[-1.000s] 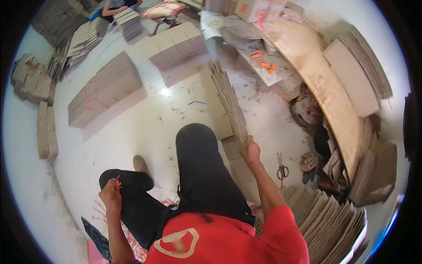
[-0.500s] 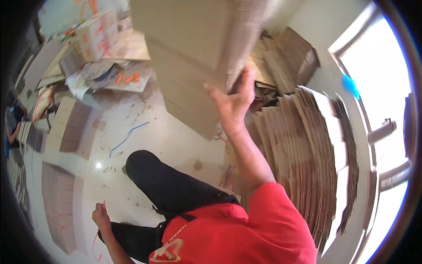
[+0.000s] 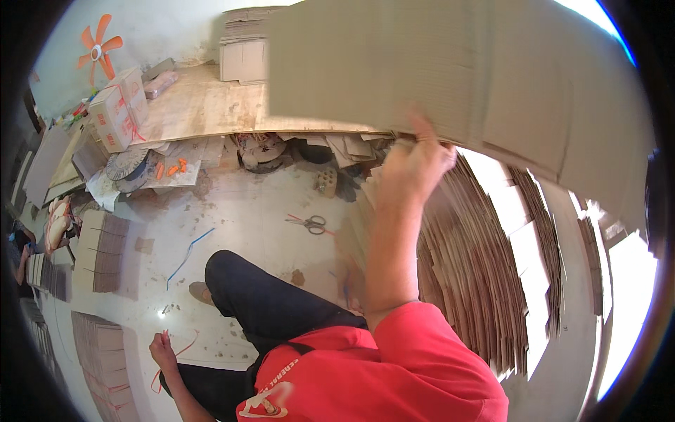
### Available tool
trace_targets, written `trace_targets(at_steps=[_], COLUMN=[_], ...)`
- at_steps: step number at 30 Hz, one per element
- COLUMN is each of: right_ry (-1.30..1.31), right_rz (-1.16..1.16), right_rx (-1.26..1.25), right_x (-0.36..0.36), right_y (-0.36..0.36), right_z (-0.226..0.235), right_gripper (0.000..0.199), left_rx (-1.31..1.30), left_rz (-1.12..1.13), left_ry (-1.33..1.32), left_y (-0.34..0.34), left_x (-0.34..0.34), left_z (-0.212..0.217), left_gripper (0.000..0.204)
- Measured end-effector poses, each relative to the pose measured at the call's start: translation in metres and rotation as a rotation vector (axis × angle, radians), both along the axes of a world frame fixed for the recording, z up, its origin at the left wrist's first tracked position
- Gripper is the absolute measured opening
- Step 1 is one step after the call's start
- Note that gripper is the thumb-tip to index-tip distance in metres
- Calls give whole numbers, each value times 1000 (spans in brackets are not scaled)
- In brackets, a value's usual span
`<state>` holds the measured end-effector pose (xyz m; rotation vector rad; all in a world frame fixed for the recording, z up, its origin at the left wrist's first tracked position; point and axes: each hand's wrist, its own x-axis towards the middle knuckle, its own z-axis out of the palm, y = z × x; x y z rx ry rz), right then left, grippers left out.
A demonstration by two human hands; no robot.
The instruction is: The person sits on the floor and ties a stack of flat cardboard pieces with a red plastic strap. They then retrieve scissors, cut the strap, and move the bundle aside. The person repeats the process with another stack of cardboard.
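Note:
My right hand (image 3: 411,165) is raised high and grips the lower edge of a thick stack of flat brown cardboard sheets (image 3: 450,77), which fills the upper right of the head view. My left hand (image 3: 163,349) is low at the left near my knee, closed on a thin red strap (image 3: 184,349) that loops over the floor. My black trouser leg (image 3: 267,302) stretches across the concrete floor between the two hands.
A long row of cardboard sheets standing on edge (image 3: 485,267) runs along the right. Scissors (image 3: 311,224) lie on the floor ahead. A low wooden platform (image 3: 211,105) holds boxes (image 3: 119,105). Bundled stacks (image 3: 102,250) sit at the left, an orange fan (image 3: 98,49) behind.
My right hand has lifted the cardboard stack from the floor up over my head and swung it to the right. My view has turned with it. The left hand stays low with the strap.

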<state>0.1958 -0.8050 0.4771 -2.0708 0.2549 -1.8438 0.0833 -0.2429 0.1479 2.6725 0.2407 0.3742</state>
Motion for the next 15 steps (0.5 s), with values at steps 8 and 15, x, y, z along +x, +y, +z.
trace_targets(at_steps=[8,15], right_ry=[-842,-808], right_rz=[716,657], right_rx=[977,855], right_x=[-32,-65], right_y=[-47,-79], right_z=[37,10], right_gripper=[57,52], left_rx=[-102,-100], left_rz=[10,1], left_ry=[-49,-46], left_y=[27,29], left_x=[-8,-9], left_z=[-14,-15], left_gripper=[20,18])
